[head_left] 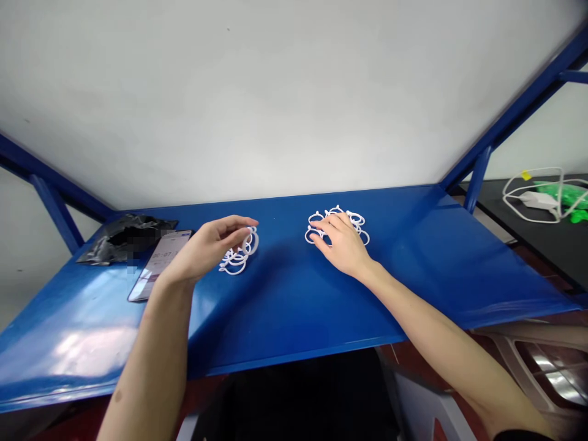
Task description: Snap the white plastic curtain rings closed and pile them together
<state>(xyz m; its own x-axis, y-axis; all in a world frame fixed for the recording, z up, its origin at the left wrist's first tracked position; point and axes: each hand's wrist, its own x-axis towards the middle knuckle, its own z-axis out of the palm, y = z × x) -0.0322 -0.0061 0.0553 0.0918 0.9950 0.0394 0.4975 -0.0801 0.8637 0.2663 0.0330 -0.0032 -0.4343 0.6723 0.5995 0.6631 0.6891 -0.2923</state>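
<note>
From the head view, a pale wall (285,92) is rising behind a glossy blue worktop (285,306), and blue braces (480,177) are slanting up at both ends. Light is glaring off the near left part of the surface. Over at the far right, beyond the worktop, a dark table (551,236) is carrying a white cable (508,195) and some green plastic (569,196).

Two bare forearms are reaching in from the near edge. The left hand (214,245) is bending over a small pile of white rings (237,263), left of the middle; its grip is looking pinched, thumb and forefinger closing on one ring (256,245) that is standing roughly on edge at the pile's right side. Whether that ring is touching the others I cannot tell.

Well apart, right of the middle, the right hand (346,245) is lying palm down over a second cluster (357,220) of these rings, which is resting flat on the blue and showing around the fingers. Its thumb is pointing away from the forefinger, but the fingertips are partly hiding among the loops, so I cannot tell whether this grip is pinching anything.

A phone (160,263), its screen glowing, is lying just beside the left forearm, and a crumpled black bag (124,239) is sitting by its far left side.
</note>
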